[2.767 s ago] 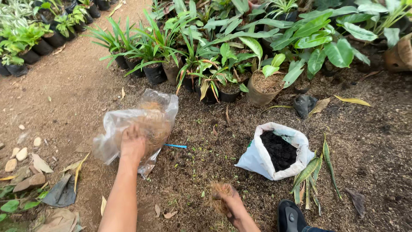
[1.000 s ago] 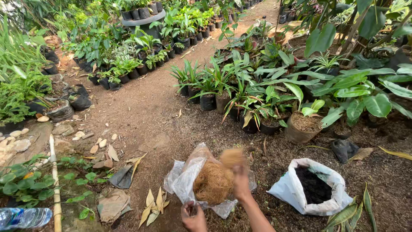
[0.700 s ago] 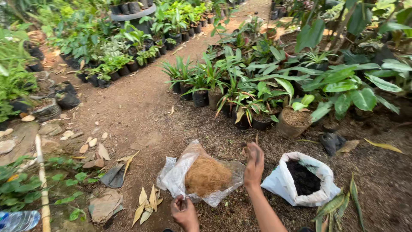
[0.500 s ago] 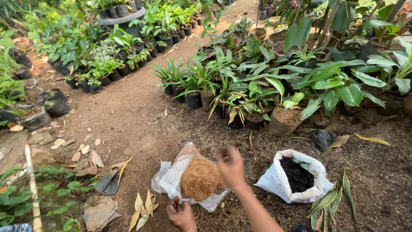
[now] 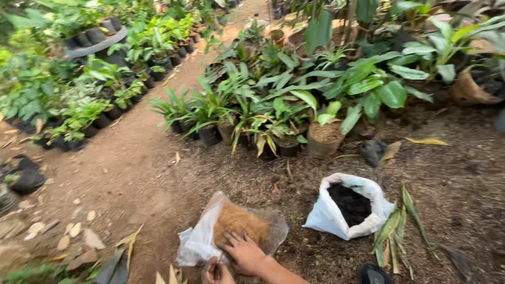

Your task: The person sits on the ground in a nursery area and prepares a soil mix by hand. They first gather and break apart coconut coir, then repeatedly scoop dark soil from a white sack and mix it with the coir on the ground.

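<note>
Clear bag [image 5: 202, 242] of brown fibre [image 5: 239, 225] lies on the ground at bottom centre of the view, directly ahead of both hands and touching them. Right hand [image 5: 244, 252] lies flat, fingers spread and open, palm down on the near edge of the fibre inside the bag mouth; it grips nothing that can be seen. Left hand [image 5: 214, 272] sits lower, at the frame edge, curled and pinching the bag's near rim; part of it is cut off, so the exact hold cannot be told. The right hand is the nearer to the fibre; the left is on the plastic only. The bag's long axis runs roughly from lower left to upper right, with the open mouth toward the person and the fibre heaped in the far half. To the right, apart from the clear bag, a white bag [image 5: 331, 218] stands open with dark soil [image 5: 350, 202] in it; it lies off the right forearm's side, nearer the right hand than the left. Long green leaves [image 5: 392, 231] lie just beside the white bag on its far right. Potted plants [image 5: 252, 126] stand in a row beyond, well apart from the hands. A dirt path [image 5: 121, 173] runs up on the left.
</note>
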